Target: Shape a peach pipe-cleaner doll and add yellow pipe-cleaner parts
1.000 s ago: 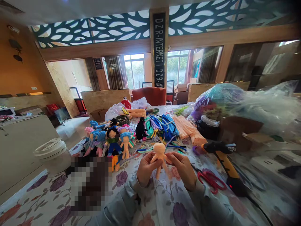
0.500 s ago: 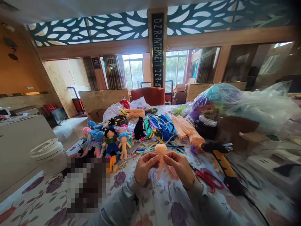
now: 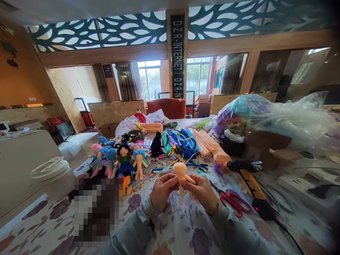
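Note:
Between my hands, above the flowered tablecloth, is a small peach pipe-cleaner doll with a round head, and no hair shows on it. My left hand pinches its left side just below the head. My right hand has thumb and fingers closed on its other side, where a limb sticks out to the right. One leg hangs straight down. Red-handled scissors lie beside my right hand. Beyond them a yellow and black glue gun rests on the table, a red light glowing on it.
Finished-looking dolls crowd the left side. Blue pipe cleaners and peach pipe cleaners are heaped behind, with loose offcuts in front. A white lidded bucket stands at far left. Clear plastic bags fill the back right.
Both legs hung down before; now one shows below, and a limb points out to the right by my right fingers. The doll has shifted slightly left.

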Demonstrator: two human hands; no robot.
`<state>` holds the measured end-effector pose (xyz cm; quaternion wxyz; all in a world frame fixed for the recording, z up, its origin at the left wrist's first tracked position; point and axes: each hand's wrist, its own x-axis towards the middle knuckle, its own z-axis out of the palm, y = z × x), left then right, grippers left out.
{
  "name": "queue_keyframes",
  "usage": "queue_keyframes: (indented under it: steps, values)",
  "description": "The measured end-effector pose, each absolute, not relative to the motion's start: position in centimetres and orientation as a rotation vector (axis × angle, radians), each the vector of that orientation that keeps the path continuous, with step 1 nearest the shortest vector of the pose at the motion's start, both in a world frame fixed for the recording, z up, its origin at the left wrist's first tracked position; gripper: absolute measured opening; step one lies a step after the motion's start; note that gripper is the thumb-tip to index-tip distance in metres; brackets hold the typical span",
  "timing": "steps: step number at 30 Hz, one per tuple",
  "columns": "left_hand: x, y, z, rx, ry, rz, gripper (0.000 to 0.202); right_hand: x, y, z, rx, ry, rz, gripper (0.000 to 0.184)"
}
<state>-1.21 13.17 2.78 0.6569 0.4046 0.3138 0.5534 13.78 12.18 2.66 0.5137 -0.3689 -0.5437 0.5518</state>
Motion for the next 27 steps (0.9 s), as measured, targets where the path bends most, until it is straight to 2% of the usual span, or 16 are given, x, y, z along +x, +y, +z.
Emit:
queue_keyframes:
  steps: [11, 17, 27]
  values:
    - [-1.20, 13.28, 2.44, 0.886, 0.681, 1.249, 0.023, 13.47, 11.83, 3.14, -0.948, -1.304, 1.299, 0.034]
    - [-1.26, 13.19, 2.64, 0.901, 0.722, 1.298, 0.024, 13.66, 11.69, 3.53, -0.814, -1.142, 1.430, 0.042]
    - [-1.02, 12.62, 2.98, 0.955, 0.688, 1.155, 0.034, 14.18, 12.20, 2.98, -0.862, -1.176, 1.276, 0.037]
